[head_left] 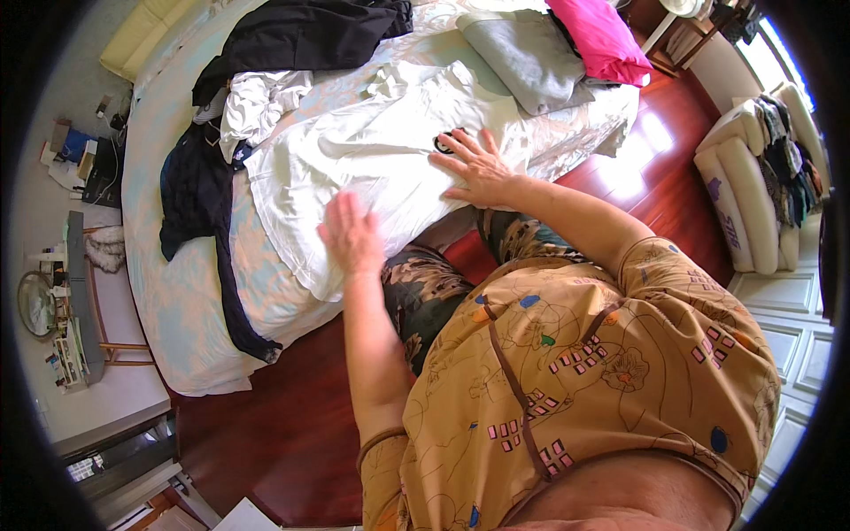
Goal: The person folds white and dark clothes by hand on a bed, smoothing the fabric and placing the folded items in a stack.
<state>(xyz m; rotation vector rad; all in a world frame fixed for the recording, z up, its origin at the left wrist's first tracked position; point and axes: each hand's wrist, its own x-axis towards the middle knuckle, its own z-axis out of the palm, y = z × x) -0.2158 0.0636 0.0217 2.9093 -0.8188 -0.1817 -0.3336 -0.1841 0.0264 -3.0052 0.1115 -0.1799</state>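
Observation:
A white T-shirt [332,149] with a round black print lies spread on the bed before me, its surface loosely wrinkled. My right hand [477,169] rests palm down on it, fingers spread, partly covering the print [443,142]. Blurred by motion, my left hand [350,232] is over the shirt's lower part near the hem. Whether it touches the cloth I cannot tell. Nothing is held in either hand.
Dark garments [299,40] and a crumpled white garment [262,106] lie at the bed's left. A folded grey garment [524,56] and a bright pink item [601,40] sit at the far right. Clothes hang over a cream sofa [737,192]. The floor [265,425] is reddish wood.

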